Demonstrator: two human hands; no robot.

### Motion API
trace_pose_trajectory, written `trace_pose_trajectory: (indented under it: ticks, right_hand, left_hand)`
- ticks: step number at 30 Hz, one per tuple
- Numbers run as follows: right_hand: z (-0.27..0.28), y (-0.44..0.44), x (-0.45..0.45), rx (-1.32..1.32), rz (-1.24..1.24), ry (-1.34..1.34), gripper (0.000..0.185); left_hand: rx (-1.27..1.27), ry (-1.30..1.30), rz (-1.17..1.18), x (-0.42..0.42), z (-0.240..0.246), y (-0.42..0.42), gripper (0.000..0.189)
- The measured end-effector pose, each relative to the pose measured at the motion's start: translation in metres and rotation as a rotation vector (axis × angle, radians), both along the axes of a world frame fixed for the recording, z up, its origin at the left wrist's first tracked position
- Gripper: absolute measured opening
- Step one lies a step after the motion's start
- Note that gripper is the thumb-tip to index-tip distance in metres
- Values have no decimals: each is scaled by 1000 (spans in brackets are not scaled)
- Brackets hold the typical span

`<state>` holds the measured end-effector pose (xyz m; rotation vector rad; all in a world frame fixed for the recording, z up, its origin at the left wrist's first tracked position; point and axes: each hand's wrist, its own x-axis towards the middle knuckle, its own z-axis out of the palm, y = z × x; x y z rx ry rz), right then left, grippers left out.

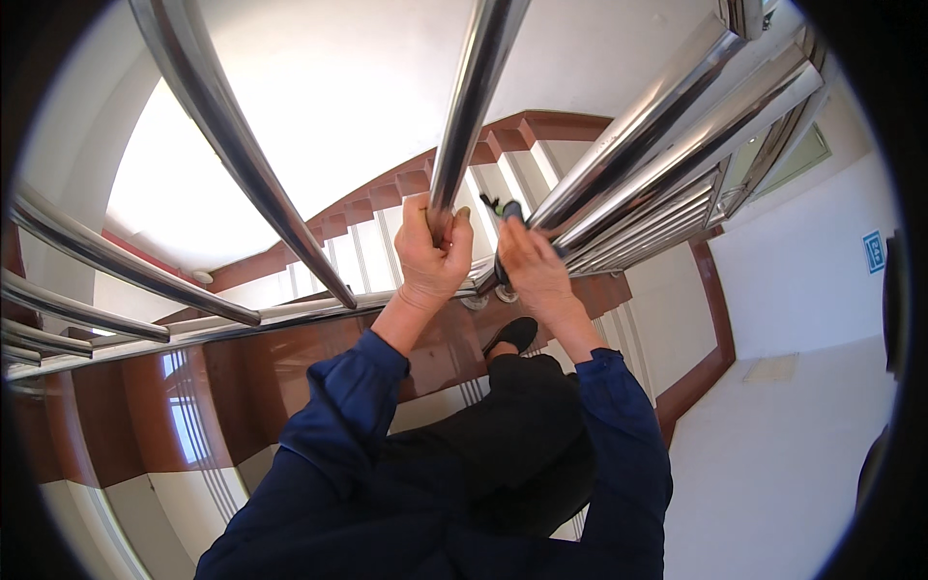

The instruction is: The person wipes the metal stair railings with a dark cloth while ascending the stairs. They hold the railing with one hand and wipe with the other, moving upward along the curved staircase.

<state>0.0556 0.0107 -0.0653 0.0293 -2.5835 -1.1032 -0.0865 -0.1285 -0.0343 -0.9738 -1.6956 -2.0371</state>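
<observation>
My left hand (435,255) is wrapped around an upright polished steel baluster (475,94) of the stair railing. To its right, my right hand (535,272) presses a dark cloth (500,270) against the lower part of a thick steel post (634,123). The cloth lies mostly under the fingers, and they are slightly blurred. A small black and green end (493,205) sticks out past my fingertips; I cannot tell whether it belongs to the cloth.
A second thick post (696,167) stands close beside the first. More curved balusters (239,159) rise from the bottom rail (312,308) on the left. Brown-edged stairs (174,413) surround my black shoe (516,333). A white wall (805,283) bears a blue floor sign (873,251).
</observation>
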Motion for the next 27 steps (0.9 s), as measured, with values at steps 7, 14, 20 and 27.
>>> trace_pose_trajectory:
  ticks: [7, 14, 20, 27]
  right_hand:
    - [92, 9, -5, -360, 80, 922, 54]
    - [25, -3, -48, -1099, 87, 1106, 72]
    - [-109, -25, -24, -1565, -123, 948, 66]
    - [-130, -32, -15, -1759, -269, 826, 70]
  left_hand:
    - [21, -25, 37, 3, 1, 3, 22]
    - [56, -38, 34, 4, 4, 6, 22]
    - [16, -49, 55, 9, 4, 5, 25]
    - [32, 13, 16, 6, 5, 3, 27]
